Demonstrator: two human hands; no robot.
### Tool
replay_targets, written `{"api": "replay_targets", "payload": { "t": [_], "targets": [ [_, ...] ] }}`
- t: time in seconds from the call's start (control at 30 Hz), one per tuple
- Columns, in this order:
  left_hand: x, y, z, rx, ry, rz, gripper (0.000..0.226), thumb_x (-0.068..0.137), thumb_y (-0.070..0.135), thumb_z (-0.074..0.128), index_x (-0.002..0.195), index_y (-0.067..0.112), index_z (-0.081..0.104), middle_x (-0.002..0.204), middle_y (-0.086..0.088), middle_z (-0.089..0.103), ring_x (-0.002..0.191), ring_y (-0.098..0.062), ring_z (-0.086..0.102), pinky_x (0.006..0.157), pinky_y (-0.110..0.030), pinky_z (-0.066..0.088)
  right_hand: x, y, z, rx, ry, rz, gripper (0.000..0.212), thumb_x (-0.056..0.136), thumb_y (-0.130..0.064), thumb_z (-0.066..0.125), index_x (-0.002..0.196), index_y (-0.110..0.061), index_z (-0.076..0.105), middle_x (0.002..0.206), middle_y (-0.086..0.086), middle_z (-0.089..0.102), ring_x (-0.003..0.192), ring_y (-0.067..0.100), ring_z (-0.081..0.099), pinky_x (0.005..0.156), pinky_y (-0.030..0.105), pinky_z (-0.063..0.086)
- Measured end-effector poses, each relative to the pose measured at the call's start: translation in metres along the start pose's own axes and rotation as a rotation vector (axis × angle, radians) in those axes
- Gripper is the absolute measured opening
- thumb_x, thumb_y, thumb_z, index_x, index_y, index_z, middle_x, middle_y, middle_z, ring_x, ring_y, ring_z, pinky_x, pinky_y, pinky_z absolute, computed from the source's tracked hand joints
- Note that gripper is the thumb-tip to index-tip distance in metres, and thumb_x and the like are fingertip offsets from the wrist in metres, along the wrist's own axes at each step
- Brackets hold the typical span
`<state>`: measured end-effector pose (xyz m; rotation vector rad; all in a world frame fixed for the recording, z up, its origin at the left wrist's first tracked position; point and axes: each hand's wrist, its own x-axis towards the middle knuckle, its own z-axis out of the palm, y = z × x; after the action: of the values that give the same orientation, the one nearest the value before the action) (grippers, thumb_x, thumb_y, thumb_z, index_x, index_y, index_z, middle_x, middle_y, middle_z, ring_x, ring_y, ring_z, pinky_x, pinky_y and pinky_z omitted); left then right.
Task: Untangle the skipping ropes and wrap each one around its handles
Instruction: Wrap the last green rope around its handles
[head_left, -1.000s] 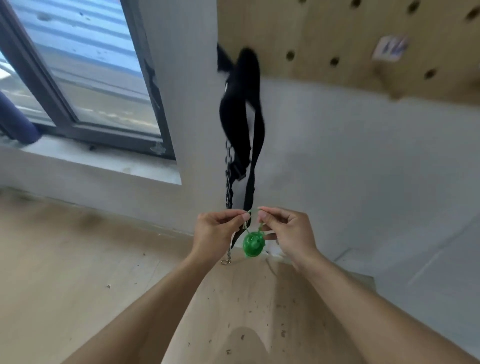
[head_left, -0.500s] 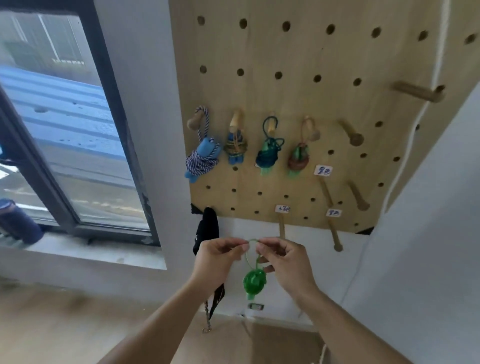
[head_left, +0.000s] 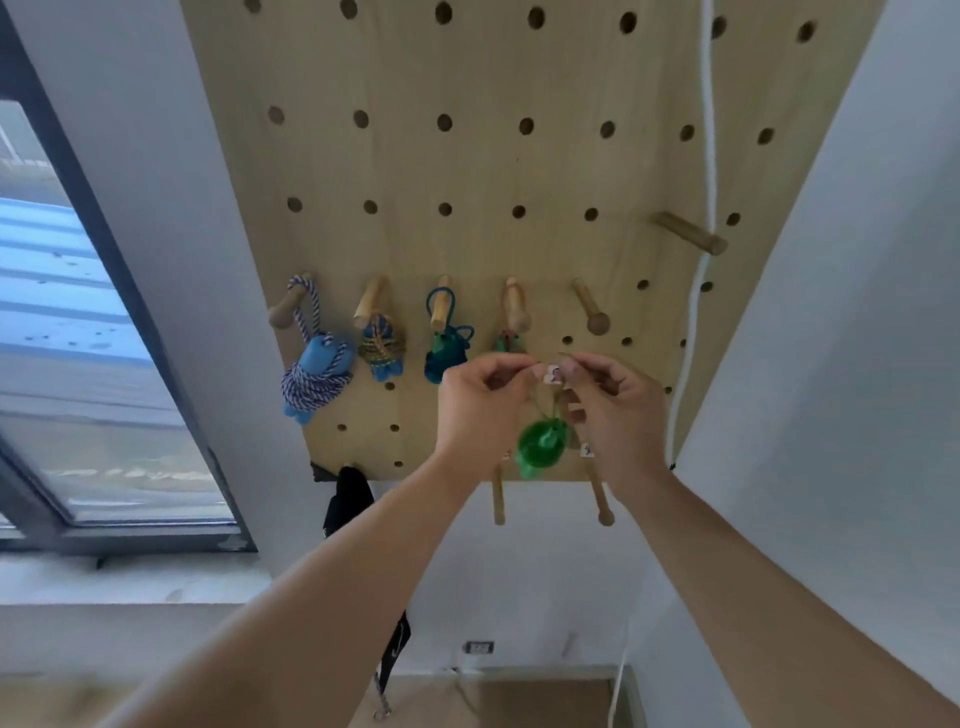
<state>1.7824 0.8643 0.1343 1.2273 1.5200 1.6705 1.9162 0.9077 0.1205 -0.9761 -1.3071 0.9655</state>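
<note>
A green wrapped skipping rope bundle hangs from a thin loop of its cord. My left hand and my right hand each pinch that loop, side by side, in front of a wooden pegboard. Several wrapped ropes hang on pegs: a blue-and-white one, a blue and brown one, a teal one and a red-green one, partly hidden by my left hand. A bare peg sticks out just above my right hand.
A white cord runs down the pegboard's right edge. Another bare peg sits upper right, and two pegs point down at the bottom edge. A black strap with a chain hangs below. A window is on the left.
The view has tilted up from the floor to the pegboard. Both hands have risen with the green bundle, from below the board to level with the row of hung ropes.
</note>
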Motion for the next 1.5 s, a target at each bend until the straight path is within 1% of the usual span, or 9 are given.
{"api": "replay_targets", "payload": {
  "t": [0.13, 0.33, 0.5, 0.67, 0.77, 0.87, 1.17, 1.37, 1.5],
  "targets": [
    [0.014, 0.027, 0.032, -0.019, -0.021, -0.009, 0.007, 0.088, 0.015, 0.075, 0.093, 0.018, 0.078, 0.078, 0.005, 0.075, 0.063, -0.004, 0.070, 0.054, -0.016, 0.050, 0.028, -0.012, -0.014, 0.041, 0.101, -0.047, 0.011, 0.091, -0.022, 0.075, 0.101, -0.020, 0.079, 0.090, -0.003, 0.079, 0.082, 0.023, 0.075, 0.073, 0.039, 0.063],
    [0.020, 0.029, 0.052, 0.109, -0.013, 0.037, 0.021, 0.092, 0.024, 0.068, 0.112, 0.026, 0.074, 0.096, 0.001, 0.076, 0.071, -0.009, 0.073, 0.069, -0.025, 0.058, 0.047, -0.024, -0.021, 0.062, 0.134, -0.030, 0.008, 0.090, -0.018, 0.076, 0.098, -0.018, 0.079, 0.081, -0.002, 0.078, 0.070, 0.014, 0.073, 0.065, 0.031, 0.062],
    [0.019, 0.023, 0.051, 0.208, -0.034, 0.006, 0.038, 0.092, 0.018, 0.064, 0.128, 0.029, 0.066, 0.080, 0.008, 0.068, 0.042, 0.003, 0.051, 0.044, -0.011, 0.043, 0.062, -0.031, -0.024, 0.056, 0.050, 0.050, 0.007, 0.093, -0.021, 0.073, 0.098, -0.021, 0.077, 0.081, -0.005, 0.078, 0.079, 0.009, 0.076, 0.064, 0.027, 0.061],
    [0.020, 0.010, 0.039, 0.267, -0.073, -0.053, 0.046, 0.089, 0.027, 0.068, 0.134, 0.029, 0.062, 0.097, 0.006, 0.071, 0.061, -0.007, 0.063, 0.067, -0.040, 0.063, 0.080, -0.033, -0.016, 0.045, 0.040, 0.134, 0.007, 0.092, -0.023, 0.075, 0.098, -0.023, 0.078, 0.075, -0.004, 0.077, 0.075, 0.006, 0.075, 0.061, 0.022, 0.058],
    [0.019, 0.004, 0.032, 0.278, -0.098, -0.073, 0.045, 0.089, 0.028, 0.069, 0.133, 0.028, 0.063, 0.130, 0.004, 0.064, 0.086, -0.005, 0.066, 0.074, -0.041, 0.063, 0.090, -0.033, -0.010, 0.058, 0.055, 0.178, 0.008, 0.091, -0.022, 0.076, 0.098, -0.022, 0.078, 0.077, -0.002, 0.076, 0.063, 0.003, 0.071, 0.070, 0.030, 0.063],
    [0.017, 0.001, 0.024, 0.294, -0.125, -0.085, 0.046, 0.088, 0.032, 0.071, 0.133, 0.028, 0.063, 0.137, 0.003, 0.061, 0.114, -0.017, 0.064, 0.084, -0.042, 0.061, 0.100, -0.033, -0.006, 0.037, 0.058, 0.207, 0.015, 0.092, -0.021, 0.075, 0.105, -0.017, 0.078, 0.081, 0.001, 0.074, 0.060, 0.005, 0.067, 0.068, 0.028, 0.063],
    [0.020, -0.002, 0.003, 0.199, -0.122, -0.146, 0.039, 0.089, 0.021, 0.070, 0.128, 0.022, 0.067, 0.121, 0.006, 0.068, 0.097, -0.013, 0.069, 0.078, -0.040, 0.063, 0.102, -0.033, -0.002, -0.015, 0.086, 0.225, 0.017, 0.096, -0.020, 0.066, 0.110, -0.018, 0.076, 0.061, -0.003, 0.069, 0.047, 0.004, 0.061, 0.068, 0.026, 0.059],
    [0.017, 0.002, -0.013, 0.145, -0.098, -0.162, 0.032, 0.090, 0.018, 0.067, 0.123, 0.020, 0.069, 0.113, 0.004, 0.070, 0.092, -0.018, 0.071, 0.063, -0.033, 0.063, 0.088, -0.037, -0.001, -0.028, 0.155, 0.109, 0.022, 0.096, -0.025, 0.063, 0.114, -0.025, 0.075, 0.078, -0.003, 0.075, 0.059, -0.002, 0.067, 0.062, 0.012, 0.052],
    [0.019, -0.003, -0.025, 0.114, -0.082, -0.179, 0.032, 0.088, 0.020, 0.069, 0.120, 0.023, 0.070, 0.115, 0.006, 0.071, 0.093, -0.016, 0.071, 0.067, -0.036, 0.064, 0.078, -0.042, 0.005, -0.074, 0.188, 0.011, 0.027, 0.090, -0.040, 0.063, 0.111, -0.032, 0.076, 0.105, -0.004, 0.077, 0.102, 0.017, 0.072, 0.097, 0.045, 0.057]
  ]
}}
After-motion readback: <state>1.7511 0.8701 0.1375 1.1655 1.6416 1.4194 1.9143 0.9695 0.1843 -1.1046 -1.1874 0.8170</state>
